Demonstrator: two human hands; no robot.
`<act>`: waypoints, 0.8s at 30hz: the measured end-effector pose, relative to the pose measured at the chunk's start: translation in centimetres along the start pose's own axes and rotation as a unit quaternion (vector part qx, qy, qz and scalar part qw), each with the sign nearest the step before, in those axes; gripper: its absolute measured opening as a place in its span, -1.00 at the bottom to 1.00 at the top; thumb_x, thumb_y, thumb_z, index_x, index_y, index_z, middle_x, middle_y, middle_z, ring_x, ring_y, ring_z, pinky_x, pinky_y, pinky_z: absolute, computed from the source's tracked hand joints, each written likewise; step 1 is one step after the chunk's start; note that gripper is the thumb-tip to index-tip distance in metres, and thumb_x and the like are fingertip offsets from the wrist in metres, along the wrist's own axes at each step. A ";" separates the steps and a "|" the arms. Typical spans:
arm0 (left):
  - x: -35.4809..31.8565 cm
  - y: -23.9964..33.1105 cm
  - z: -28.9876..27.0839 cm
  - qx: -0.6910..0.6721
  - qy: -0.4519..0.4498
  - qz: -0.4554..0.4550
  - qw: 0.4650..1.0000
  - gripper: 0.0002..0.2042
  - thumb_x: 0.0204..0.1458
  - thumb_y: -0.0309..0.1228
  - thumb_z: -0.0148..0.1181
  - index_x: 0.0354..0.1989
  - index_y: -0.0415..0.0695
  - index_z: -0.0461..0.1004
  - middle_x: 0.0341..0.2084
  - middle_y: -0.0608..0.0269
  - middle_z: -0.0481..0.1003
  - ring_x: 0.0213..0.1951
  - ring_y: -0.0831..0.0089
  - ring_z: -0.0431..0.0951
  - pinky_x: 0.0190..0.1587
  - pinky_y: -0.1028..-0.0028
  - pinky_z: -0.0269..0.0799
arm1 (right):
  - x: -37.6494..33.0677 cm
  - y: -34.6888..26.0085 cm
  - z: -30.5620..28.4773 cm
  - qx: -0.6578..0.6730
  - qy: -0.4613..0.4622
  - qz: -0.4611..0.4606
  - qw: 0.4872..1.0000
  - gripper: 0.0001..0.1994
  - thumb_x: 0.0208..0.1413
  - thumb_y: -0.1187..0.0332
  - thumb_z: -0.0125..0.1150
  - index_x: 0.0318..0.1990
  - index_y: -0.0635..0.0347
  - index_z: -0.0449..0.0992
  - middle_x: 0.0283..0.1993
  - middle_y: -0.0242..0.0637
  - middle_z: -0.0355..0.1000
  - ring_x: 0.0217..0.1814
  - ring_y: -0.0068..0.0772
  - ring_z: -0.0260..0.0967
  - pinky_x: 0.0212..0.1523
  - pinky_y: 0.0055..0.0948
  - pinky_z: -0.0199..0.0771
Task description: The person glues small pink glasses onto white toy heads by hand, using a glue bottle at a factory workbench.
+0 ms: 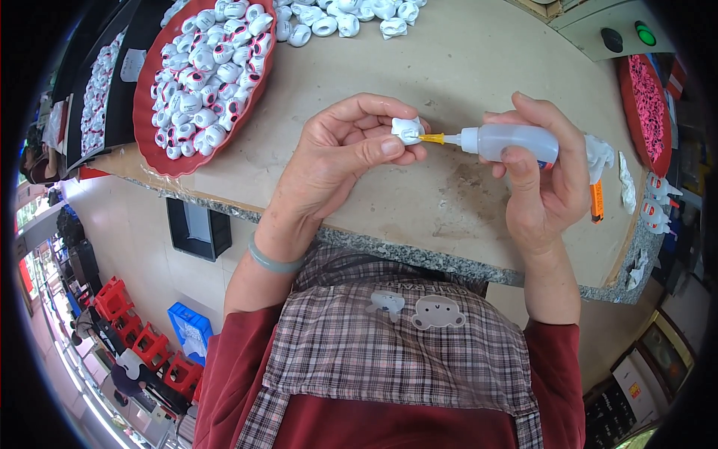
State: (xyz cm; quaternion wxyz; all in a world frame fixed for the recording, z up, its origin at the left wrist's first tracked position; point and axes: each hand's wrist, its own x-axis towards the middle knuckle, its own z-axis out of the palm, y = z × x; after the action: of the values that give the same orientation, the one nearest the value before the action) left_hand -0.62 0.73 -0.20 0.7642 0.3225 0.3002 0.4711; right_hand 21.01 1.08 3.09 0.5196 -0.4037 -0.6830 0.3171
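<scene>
My left hand (pixel 340 153) pinches a small white plastic part (pixel 407 130) between thumb and fingers above the stone worktop (pixel 449 60). My right hand (pixel 542 176) grips a translucent squeeze bottle (pixel 512 141) lying sideways. Its yellow nozzle (pixel 431 138) points left and touches the white part.
A red round tray (pixel 149 135) heaped with several white parts with pink and black marks sits at the upper left. More loose white parts (pixel 336 19) lie at the top. Another red tray (pixel 649 112) stands at the right, with an orange-handled tool (pixel 596 202) and white pieces (pixel 657 202) beside it.
</scene>
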 end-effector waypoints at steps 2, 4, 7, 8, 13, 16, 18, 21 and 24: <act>0.0 0.0 0.0 0.000 0.001 0.001 1.000 -0.70 0.02 -0.58 0.15 -0.04 -0.31 0.38 -0.14 -0.11 0.45 -0.19 0.30 0.56 -0.11 0.50 0.54 | -0.1 0.1 0.0 0.000 0.001 0.000 1.000 -0.64 0.05 0.34 0.26 -0.06 0.39 0.40 -0.24 -0.15 0.50 -0.30 -0.44 0.53 -0.38 -0.66 0.47; 0.0 0.0 0.0 0.000 0.001 -0.002 1.000 -0.70 0.02 -0.58 0.14 -0.04 -0.30 0.38 -0.14 -0.11 0.46 -0.20 0.30 0.56 -0.11 0.51 0.53 | -0.1 0.2 0.0 0.007 0.007 -0.010 1.000 -0.63 0.05 0.33 0.26 -0.06 0.39 0.40 -0.23 -0.14 0.50 -0.29 -0.43 0.53 -0.37 -0.65 0.47; 0.0 0.1 0.0 -0.001 0.000 -0.004 1.000 -0.71 0.03 -0.58 0.14 -0.04 -0.30 0.38 -0.14 -0.10 0.46 -0.20 0.30 0.56 -0.11 0.51 0.53 | -0.1 0.0 0.1 0.007 0.001 -0.002 1.000 -0.63 0.05 0.33 0.26 -0.05 0.39 0.39 -0.21 -0.13 0.49 -0.29 -0.43 0.53 -0.37 -0.64 0.47; 0.0 0.1 0.0 -0.001 0.000 -0.004 1.000 -0.71 0.03 -0.58 0.14 -0.04 -0.30 0.38 -0.14 -0.10 0.46 -0.20 0.30 0.56 -0.11 0.51 0.53 | -0.2 0.1 0.1 0.007 0.000 -0.001 1.000 -0.63 0.05 0.33 0.26 -0.05 0.39 0.39 -0.21 -0.13 0.49 -0.29 -0.43 0.53 -0.37 -0.64 0.47; 0.0 0.0 0.0 -0.003 -0.003 0.000 1.000 -0.71 0.03 -0.58 0.13 -0.04 -0.31 0.37 -0.14 -0.11 0.46 -0.20 0.30 0.56 -0.11 0.50 0.53 | -0.1 0.1 0.0 0.004 -0.003 -0.007 1.000 -0.64 0.06 0.34 0.25 -0.05 0.39 0.39 -0.24 -0.14 0.50 -0.30 -0.44 0.53 -0.38 -0.67 0.46; 0.0 0.1 0.0 0.007 0.004 -0.003 1.000 -0.71 0.05 -0.58 0.11 -0.03 -0.31 0.37 -0.13 -0.13 0.45 -0.19 0.30 0.56 -0.10 0.50 0.53 | 0.2 0.1 0.0 0.000 0.000 -0.012 1.000 -0.65 0.08 0.35 0.23 -0.04 0.38 0.39 -0.28 -0.14 0.51 -0.33 -0.49 0.51 -0.39 -0.68 0.46; 0.0 0.1 0.0 -0.003 0.005 -0.004 1.000 -0.71 0.06 -0.59 0.09 -0.01 -0.33 0.36 -0.12 -0.14 0.45 -0.18 0.28 0.56 -0.10 0.50 0.53 | 0.2 0.4 0.1 0.012 0.005 -0.019 1.000 -0.65 0.09 0.35 0.22 -0.03 0.38 0.38 -0.29 -0.14 0.51 -0.36 -0.54 0.49 -0.41 -0.70 0.44; -0.1 0.2 0.0 -0.015 0.005 -0.007 1.000 -0.69 0.07 -0.60 0.06 0.01 -0.36 0.35 -0.12 -0.15 0.45 -0.17 0.26 0.56 -0.10 0.50 0.54 | 0.2 0.3 0.1 0.039 0.019 -0.014 0.999 -0.65 0.11 0.35 0.20 -0.02 0.37 0.37 -0.30 -0.14 0.51 -0.42 -0.61 0.44 -0.45 -0.73 0.41; 0.0 0.3 0.1 -0.021 0.001 -0.011 1.000 -0.68 0.07 -0.61 0.04 0.03 -0.38 0.33 -0.11 -0.18 0.44 -0.16 0.24 0.57 -0.09 0.50 0.54 | 0.2 0.4 0.2 0.049 0.034 -0.006 0.998 -0.66 0.12 0.35 0.19 -0.01 0.37 0.36 -0.30 -0.14 0.52 -0.47 -0.66 0.40 -0.49 -0.77 0.37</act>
State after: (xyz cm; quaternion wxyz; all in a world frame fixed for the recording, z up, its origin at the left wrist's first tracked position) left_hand -0.71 0.82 0.06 0.7758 0.3028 0.2945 0.4688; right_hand 20.85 1.46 2.84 0.5635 -0.3837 -0.6511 0.3335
